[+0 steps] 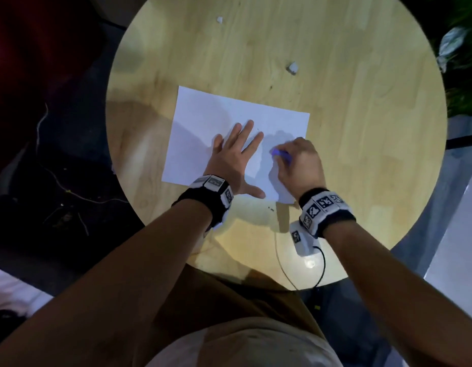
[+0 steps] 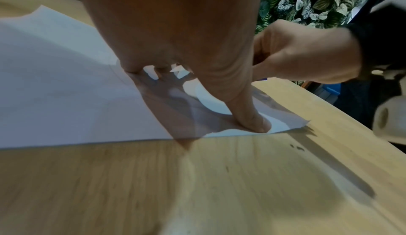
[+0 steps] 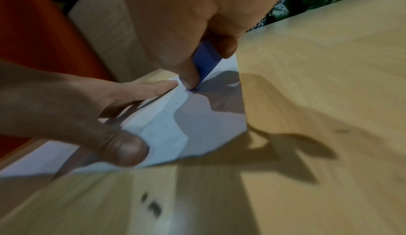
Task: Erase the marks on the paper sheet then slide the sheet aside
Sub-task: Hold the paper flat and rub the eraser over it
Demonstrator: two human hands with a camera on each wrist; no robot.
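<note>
A white paper sheet (image 1: 205,128) lies on the round wooden table (image 1: 348,123), a little left of its middle. My left hand (image 1: 236,154) lies flat on the sheet with fingers spread, and its thumb (image 2: 255,120) presses near the sheet's near edge. My right hand (image 1: 298,160) pinches a blue eraser (image 1: 279,154) and holds its tip down on the sheet's right part. In the right wrist view the blue eraser (image 3: 205,60) sits between thumb and fingers, touching the paper sheet (image 3: 167,131). I make out no clear marks on the sheet.
Two small crumpled white scraps (image 1: 292,67) (image 1: 219,20) lie on the far half of the table. Dark specks (image 1: 270,208) dot the wood near the sheet's near corner. A leafy plant (image 1: 459,49) stands off the table's right edge. The floor on the left is dark.
</note>
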